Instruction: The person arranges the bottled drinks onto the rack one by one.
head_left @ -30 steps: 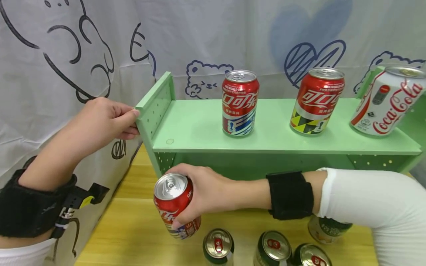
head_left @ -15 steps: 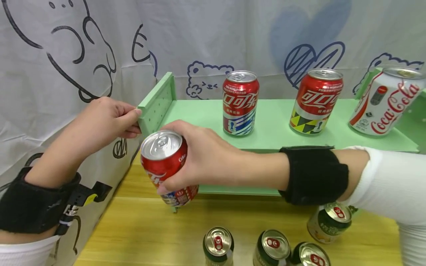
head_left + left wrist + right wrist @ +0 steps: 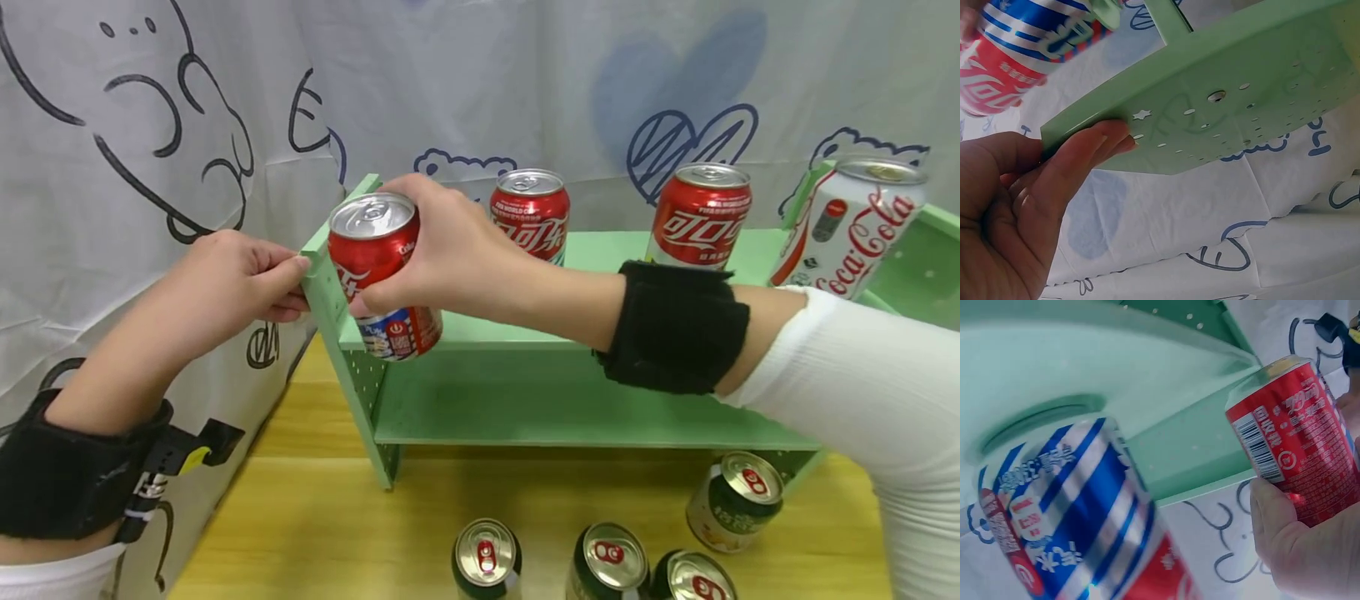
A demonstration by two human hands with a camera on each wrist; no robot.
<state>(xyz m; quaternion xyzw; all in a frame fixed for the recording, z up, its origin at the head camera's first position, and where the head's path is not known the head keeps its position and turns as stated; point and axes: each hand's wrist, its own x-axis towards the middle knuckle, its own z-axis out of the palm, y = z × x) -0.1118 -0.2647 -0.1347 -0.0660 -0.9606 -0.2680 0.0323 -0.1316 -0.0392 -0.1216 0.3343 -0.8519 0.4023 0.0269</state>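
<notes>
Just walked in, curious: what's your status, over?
Left hand pinching side panel of shelf. Right hand gripping red can near shelf's left end. Standing can to its right; nothing visibly blocking.

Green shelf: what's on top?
Two red cans and a white can, lower parts covered by the right arm. The board behind the right hand and its held red can is hidden; whether that can touches down, I can't tell.

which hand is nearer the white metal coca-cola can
Right. The right hand, gripping a red metal can, is left of the white can; the left hand is farther left, pinching the green shelf's side panel.
</notes>
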